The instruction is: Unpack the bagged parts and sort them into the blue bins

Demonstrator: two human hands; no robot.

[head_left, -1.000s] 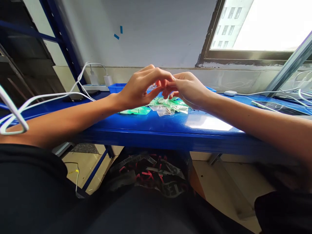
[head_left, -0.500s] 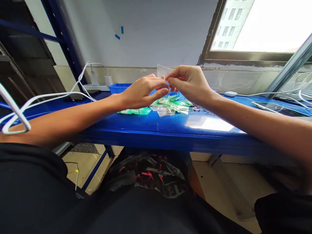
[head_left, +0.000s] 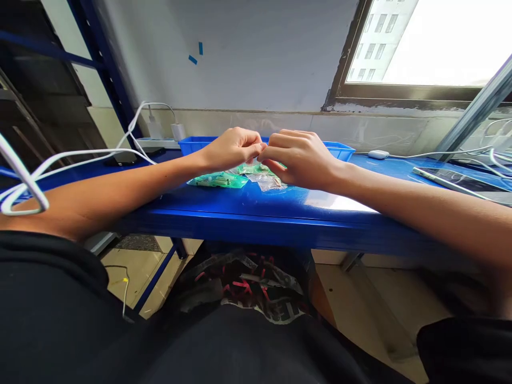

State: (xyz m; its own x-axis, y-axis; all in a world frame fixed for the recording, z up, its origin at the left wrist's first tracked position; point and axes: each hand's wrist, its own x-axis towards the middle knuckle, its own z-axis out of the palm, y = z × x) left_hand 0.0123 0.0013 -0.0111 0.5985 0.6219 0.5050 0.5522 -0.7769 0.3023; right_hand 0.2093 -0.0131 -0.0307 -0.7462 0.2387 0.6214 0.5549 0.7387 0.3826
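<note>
My left hand (head_left: 236, 146) is closed in a pinch above the blue table, thumb against bent fingers. Touching its fingertips, my right hand (head_left: 300, 157) is also closed, its back turned up. The small clear plastic bag seen between them half a second ago is now hidden by the fingers. Below the hands lie a green bag (head_left: 219, 180) of small pale parts and a pile of green and clear bags (head_left: 270, 180). My right hand covers part of the pile. Behind both hands is a blue tray (head_left: 338, 150).
The blue table (head_left: 240, 205) meets a wall at the back. White cables (head_left: 80, 154) cross its left side near chargers (head_left: 178, 131). On the right are a phone-like device (head_left: 456, 178), a white plug piece (head_left: 378, 154) and a slanted metal post (head_left: 476, 106).
My hands have come together, fingertips touching. My left fingers have curled into a pinch, and my right hand has lowered and turned. The upright clear bag is out of sight.
</note>
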